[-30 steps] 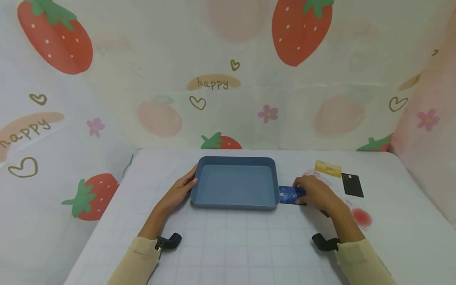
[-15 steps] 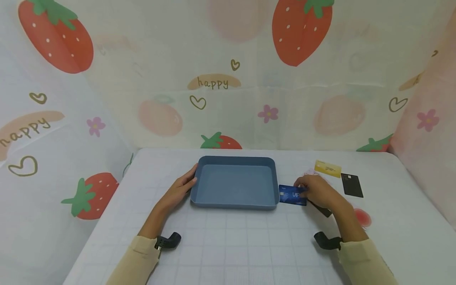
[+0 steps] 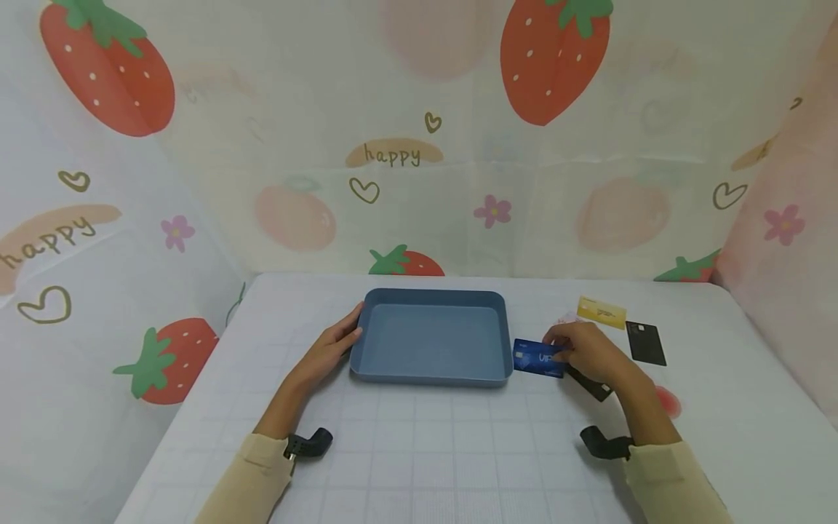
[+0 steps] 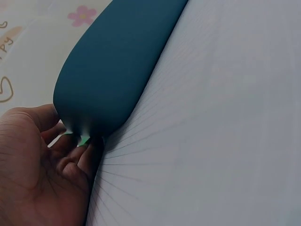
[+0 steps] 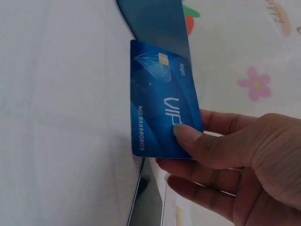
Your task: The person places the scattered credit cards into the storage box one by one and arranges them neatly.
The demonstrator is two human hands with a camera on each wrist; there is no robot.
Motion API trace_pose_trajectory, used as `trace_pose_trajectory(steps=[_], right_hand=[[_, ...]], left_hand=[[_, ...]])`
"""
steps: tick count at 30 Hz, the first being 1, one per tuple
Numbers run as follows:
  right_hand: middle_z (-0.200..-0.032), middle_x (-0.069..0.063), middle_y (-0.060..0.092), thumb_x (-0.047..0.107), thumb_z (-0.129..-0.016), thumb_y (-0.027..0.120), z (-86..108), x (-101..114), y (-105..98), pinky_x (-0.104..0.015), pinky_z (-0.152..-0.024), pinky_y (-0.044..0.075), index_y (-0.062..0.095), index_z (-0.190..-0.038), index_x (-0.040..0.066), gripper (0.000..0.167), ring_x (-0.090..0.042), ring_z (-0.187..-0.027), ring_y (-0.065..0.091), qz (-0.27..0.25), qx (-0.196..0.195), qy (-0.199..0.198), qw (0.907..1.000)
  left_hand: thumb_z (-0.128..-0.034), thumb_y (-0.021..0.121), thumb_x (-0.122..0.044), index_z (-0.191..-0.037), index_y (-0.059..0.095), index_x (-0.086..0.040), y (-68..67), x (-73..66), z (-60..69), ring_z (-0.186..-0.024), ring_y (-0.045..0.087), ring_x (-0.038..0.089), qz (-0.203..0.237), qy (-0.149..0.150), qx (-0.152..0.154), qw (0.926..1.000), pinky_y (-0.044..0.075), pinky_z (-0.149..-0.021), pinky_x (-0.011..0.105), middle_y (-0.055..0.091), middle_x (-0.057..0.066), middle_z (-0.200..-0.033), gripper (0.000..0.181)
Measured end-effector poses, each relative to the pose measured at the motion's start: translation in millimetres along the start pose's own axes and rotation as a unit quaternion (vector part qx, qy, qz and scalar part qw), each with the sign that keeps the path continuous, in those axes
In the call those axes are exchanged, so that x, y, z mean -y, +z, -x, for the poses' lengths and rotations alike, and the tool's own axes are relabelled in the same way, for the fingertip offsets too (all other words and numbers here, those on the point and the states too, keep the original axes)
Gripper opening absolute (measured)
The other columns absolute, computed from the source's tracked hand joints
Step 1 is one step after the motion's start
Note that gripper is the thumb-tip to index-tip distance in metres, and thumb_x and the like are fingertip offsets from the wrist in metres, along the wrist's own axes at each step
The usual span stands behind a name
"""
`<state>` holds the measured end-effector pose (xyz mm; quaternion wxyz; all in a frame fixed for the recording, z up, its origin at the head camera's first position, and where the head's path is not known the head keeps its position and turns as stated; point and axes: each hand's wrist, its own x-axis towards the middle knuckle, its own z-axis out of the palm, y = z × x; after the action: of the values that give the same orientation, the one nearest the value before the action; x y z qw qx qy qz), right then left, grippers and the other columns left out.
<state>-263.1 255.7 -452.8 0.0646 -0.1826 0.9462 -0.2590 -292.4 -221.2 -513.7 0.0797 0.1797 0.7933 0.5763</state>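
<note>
In the head view, a blue tray (image 3: 432,342) sits on a white table (image 3: 419,451) in front of a strawberry-patterned backdrop (image 3: 537,167). The left hand (image 3: 330,346) rests with its fingers against the tray's left side. The right hand (image 3: 589,349) pinches a blue card (image 3: 537,358) just beside the tray's right side; whether card and tray touch, I cannot tell. A black card (image 3: 597,389) lies partly under this hand. Farther right are a yellow card (image 3: 601,311) and a second black card (image 3: 645,343), near each other. A red round patch (image 3: 669,402) shows beside the right wrist, partly hidden by it.

In the left wrist view, which is dim, the left hand's fingers touch the outside of the tray at its rounded corner, seemingly relaxed rather than clenched.

In the right wrist view, the right hand's thumb presses on the face of the blue card, with fingers behind it. The card carries "VIP", "logo", a number and a gold chip (image 5: 163,59), and its far end overlaps the tray in this view.
</note>
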Motion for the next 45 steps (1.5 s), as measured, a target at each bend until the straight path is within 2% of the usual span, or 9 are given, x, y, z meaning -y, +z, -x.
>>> trace_pose_trajectory(steps=[5,14,24,34,45], right_hand=[[-0.097,-0.007,0.068,-0.007,-0.088,0.071,1.5,-4.0,-3.4,-0.048,-0.086,0.057,0.075,-0.109,0.005,0.024,-0.025,-0.091,0.06,-0.011,-0.005,-0.003,0.9999],[-0.098,-0.01,0.071,-0.005,-0.088,0.072,5.8,-6.8,-12.8,-0.046,-0.08,0.057,0.073,-0.11,0.002,0.023,-0.023,-0.088,0.064,-0.031,-0.033,-0.015,0.9989],[-0.095,-0.012,0.072,-0.006,-0.087,0.073,9.0,-8.9,-17.4,-0.042,-0.073,0.058,0.073,-0.108,-0.001,0.022,-0.024,-0.082,0.067,-0.02,-0.078,-0.044,0.9958],[-0.105,-0.015,0.072,-0.008,-0.09,0.068,15.2,-8.3,-23.6,-0.039,-0.072,0.057,0.074,-0.114,0.002,0.027,-0.023,-0.084,0.064,-0.019,-0.094,-0.022,0.9952],[-0.11,-0.017,0.07,-0.007,-0.091,0.068,21.2,0.5,-32.2,-0.045,-0.078,0.059,0.073,-0.117,0.003,0.028,-0.028,-0.09,0.064,-0.019,-0.11,-0.012,0.9937]], left_hand=[[-0.1107,0.043,-0.016,-0.163,0.017,-0.011,0.5,-0.2,1.1,-0.155,0.011,0.02,0.009,-0.008,-0.003,0.9999,0.015,-0.125,0.042,0.014,0.003,-0.169,0.058],[-0.1102,0.043,-0.014,-0.162,0.018,-0.008,0.9,2.6,-0.6,-0.155,0.012,0.025,0.01,-0.002,-0.006,0.9999,0.016,-0.124,0.046,0.014,0.007,-0.169,0.058],[-0.1097,0.046,-0.015,-0.162,0.02,-0.008,-0.2,0.0,-0.6,-0.155,0.014,0.025,0.007,0.002,-0.007,0.9999,0.018,-0.124,0.045,0.017,0.007,-0.168,0.059],[-0.1094,0.047,-0.014,-0.162,0.021,-0.008,-2.0,0.1,-1.3,-0.154,0.015,0.02,0.02,0.008,-0.005,0.9998,0.018,-0.124,0.041,0.018,0.005,-0.168,0.058],[-0.1092,0.048,-0.017,-0.161,0.022,-0.007,-0.8,0.7,1.8,-0.155,0.016,0.025,0.023,0.011,-0.009,0.9996,0.018,-0.123,0.043,0.018,0.01,-0.168,0.059]])
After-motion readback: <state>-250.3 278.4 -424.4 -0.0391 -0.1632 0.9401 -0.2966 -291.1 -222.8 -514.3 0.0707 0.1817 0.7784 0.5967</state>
